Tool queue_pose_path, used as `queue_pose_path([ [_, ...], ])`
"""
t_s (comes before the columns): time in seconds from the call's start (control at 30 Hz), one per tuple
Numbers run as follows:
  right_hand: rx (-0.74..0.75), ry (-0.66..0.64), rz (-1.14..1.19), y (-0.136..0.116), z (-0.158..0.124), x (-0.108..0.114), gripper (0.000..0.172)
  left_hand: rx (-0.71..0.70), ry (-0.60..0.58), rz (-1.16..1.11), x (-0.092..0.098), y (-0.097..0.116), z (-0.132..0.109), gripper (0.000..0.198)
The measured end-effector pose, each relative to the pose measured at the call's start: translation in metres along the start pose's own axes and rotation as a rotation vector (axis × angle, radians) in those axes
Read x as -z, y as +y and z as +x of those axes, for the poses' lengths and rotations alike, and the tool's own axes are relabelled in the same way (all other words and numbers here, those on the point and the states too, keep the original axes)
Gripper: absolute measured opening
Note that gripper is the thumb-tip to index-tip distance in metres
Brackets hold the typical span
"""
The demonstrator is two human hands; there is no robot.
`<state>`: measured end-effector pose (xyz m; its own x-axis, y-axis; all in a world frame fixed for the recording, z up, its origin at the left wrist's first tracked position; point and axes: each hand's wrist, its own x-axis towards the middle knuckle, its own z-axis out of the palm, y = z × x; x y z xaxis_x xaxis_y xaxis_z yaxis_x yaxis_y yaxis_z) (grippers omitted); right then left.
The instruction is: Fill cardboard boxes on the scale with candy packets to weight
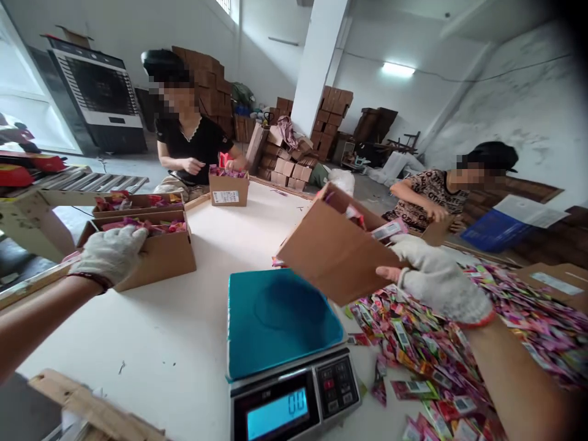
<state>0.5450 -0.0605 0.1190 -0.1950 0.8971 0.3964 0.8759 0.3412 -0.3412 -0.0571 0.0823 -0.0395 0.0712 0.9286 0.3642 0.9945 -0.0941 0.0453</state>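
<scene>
My right hand [441, 278], in a white knit glove with a bare thumb, grips a small open cardboard box [333, 248]. The box is tilted above the scale, and a few packets show at its mouth. To the left, my gloved left hand [113, 251] is closed over the near rim of another cardboard box [160, 260] filled with colourful small packets; its thumb is hidden. Between my hands stands a digital scale with a teal pan [280, 324], its display [278, 413] reading 0.0. A large pile of packets [422, 355] spreads under and beside my right arm.
Another filled box [140, 202] stands directly behind the left one. Across the white table [184, 343], a co-worker [193, 141] handles a filled box [229, 190]. A second co-worker [432, 190] works at the right. A wooden piece [92, 407] lies near the front left.
</scene>
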Motion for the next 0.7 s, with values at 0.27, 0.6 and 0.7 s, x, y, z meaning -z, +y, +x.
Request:
queue_pose_path([
  [0.27, 0.299, -0.254, 0.028, -0.063, -0.04, -0.031, 0.002, -0.098, -0.141, -0.028, -0.029, 0.083, -0.127, 0.058],
  [0.6, -0.26, 0.052, -0.041, 0.023, -0.072, -0.016, 0.084, -0.103, -0.497, -0.159, -0.045, 0.114, -0.209, 0.036],
  [0.7, -0.621, -0.074, -0.203, 0.073, -0.133, -0.055, 0.098, -0.086, -0.5, -0.173, -0.042, 0.117, -0.207, 0.031],
])
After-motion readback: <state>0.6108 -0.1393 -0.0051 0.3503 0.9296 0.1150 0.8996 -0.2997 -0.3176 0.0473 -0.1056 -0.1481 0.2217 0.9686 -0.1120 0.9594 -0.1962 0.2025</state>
